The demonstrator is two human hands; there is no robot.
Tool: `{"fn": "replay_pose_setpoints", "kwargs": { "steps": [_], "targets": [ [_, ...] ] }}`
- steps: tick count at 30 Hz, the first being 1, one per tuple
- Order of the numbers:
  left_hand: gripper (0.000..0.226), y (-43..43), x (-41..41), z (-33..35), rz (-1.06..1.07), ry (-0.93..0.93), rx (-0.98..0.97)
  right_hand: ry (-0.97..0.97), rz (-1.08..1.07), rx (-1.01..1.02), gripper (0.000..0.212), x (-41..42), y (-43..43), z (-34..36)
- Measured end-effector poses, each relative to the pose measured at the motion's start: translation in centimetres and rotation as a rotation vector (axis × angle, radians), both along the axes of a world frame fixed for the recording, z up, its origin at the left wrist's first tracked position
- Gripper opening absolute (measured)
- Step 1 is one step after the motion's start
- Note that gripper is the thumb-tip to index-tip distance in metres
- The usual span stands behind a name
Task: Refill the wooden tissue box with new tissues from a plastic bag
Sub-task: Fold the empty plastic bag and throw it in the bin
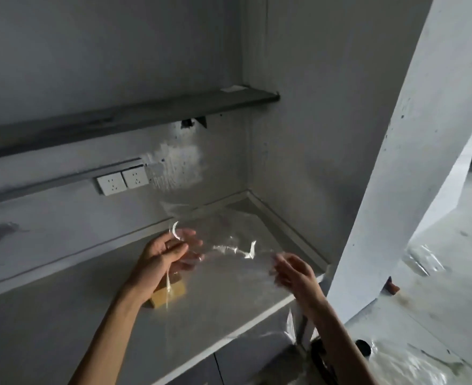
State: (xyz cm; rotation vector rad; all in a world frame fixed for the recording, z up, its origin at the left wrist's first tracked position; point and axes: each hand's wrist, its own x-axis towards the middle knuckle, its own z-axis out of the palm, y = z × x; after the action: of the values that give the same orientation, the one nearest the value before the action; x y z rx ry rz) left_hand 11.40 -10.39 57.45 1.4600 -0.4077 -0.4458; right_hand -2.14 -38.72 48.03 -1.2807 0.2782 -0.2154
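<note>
A clear plastic bag (229, 245) hangs in the air over the grey counter (90, 315), stretched between both hands. My left hand (165, 254) grips its left edge, and my right hand (293, 269) pinches its right edge. The bag looks see-through and I cannot make out any tissues inside it. Beneath my left hand sits the wooden tissue box (168, 294) on the counter, mostly hidden by my wrist and the bag.
Two white wall sockets (122, 180) sit behind the counter under a dark shelf (132, 115). A white slanted panel (396, 176) stands to the right. More crumpled clear plastic (412, 362) lies low on the right by the counter's front edge.
</note>
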Motion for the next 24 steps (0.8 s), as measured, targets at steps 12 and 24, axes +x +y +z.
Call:
{"fn": "replay_pose_setpoints", "kwargs": {
  "steps": [12,24],
  "targets": [
    [0.033,5.8,5.3,4.9,0.166,-0.105,0.041,-0.19,-0.015,-0.161,0.027,9.0,2.1,7.3],
    [0.037,4.2,16.1,5.8,-0.182,0.136,-0.049,-0.098,0.011,-0.045,0.045,15.1,-0.5,9.5]
  ]
}}
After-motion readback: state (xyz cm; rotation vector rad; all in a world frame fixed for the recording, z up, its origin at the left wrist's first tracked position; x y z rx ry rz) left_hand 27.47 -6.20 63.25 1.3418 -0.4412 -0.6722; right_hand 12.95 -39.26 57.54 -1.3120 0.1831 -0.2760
